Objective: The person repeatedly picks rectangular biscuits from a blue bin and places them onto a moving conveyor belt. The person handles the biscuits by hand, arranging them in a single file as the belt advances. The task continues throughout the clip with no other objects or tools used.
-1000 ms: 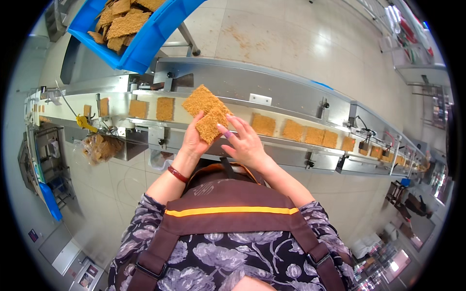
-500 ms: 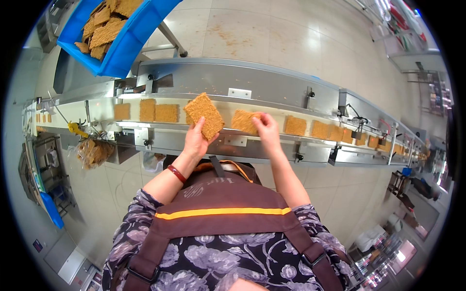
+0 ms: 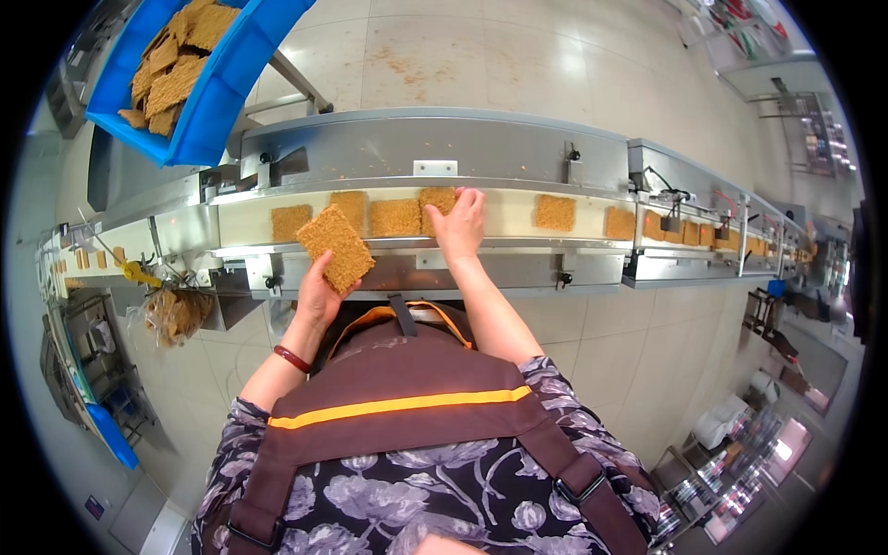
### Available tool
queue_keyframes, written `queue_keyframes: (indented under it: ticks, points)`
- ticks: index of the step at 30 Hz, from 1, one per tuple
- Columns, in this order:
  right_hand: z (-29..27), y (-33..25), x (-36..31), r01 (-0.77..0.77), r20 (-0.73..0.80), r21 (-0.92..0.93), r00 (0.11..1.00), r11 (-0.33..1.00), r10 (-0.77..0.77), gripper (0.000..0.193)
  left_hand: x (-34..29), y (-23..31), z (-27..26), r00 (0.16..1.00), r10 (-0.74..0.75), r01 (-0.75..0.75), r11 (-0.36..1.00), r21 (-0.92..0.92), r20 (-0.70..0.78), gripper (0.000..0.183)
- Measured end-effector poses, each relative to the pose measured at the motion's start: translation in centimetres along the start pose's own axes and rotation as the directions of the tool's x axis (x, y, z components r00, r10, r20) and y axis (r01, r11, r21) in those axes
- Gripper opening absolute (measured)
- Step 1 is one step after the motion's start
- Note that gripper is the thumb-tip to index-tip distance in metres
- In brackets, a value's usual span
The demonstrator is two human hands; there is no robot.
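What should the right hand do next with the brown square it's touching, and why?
Maybe slide the brown square a little to the right: the right hand is on it, it lies close to its left neighbour, and bare belt shows on its other side.

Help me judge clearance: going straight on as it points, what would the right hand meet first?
Past the brown square at its fingers, the right hand would likely meet the conveyor's far rail; depth is unclear.

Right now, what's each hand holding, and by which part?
Left hand holds a rectangular grainy slab by its near end; right hand touches another slab on its right side, grip unclear.
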State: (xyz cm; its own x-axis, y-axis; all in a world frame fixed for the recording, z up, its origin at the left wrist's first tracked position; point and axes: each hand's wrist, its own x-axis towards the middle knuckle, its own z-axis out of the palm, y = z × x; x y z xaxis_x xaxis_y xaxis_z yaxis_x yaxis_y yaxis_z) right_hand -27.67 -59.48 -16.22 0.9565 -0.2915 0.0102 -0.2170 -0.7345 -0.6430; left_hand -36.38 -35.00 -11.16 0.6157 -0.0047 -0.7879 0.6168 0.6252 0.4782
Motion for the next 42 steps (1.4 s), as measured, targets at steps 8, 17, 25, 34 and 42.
queue_keyframes:
  ticks: [8, 17, 25, 34, 42]
  points:
    - [-6.0, 11.9, 2.0, -0.452, 0.078, 0.691, 0.822, 0.564, 0.564, 0.034, 1.1, 1.1, 0.5, 0.997, -0.065, 0.064, 0.998, 0.020, 0.029, 0.038]
    - [-6.1, 4.4, 1.7, 0.201, -0.032, -0.435, 0.971, 0.878, -0.238, 0.038, 1.1, 1.3, 1.4, 0.995, -0.096, 0.093, 0.993, 0.066, 0.031, 0.038]
    - [-3.6, 6.2, 3.1, -0.242, 0.085, 0.238, 0.970, 0.941, 0.228, 0.042, 1.1, 1.2, 2.5, 0.991, -0.123, 0.118, 0.989, 0.087, 0.056, 0.038]
    - [-12.2, 9.2, 3.0, -0.049, -0.172, -0.587, 0.983, 0.808, -0.066, 0.033, 2.1, 1.6, 3.4, 0.952, -0.232, 0.208, 0.969, 0.133, 0.199, 0.041]
    - [-5.5, -1.4, 1.2, -0.172, 0.562, 0.364, 0.824, 0.915, -0.069, 0.050, 2.9, 1.1, 7.9, 0.898, -0.277, 0.025, 0.807, 0.590, 0.341, 0.042]
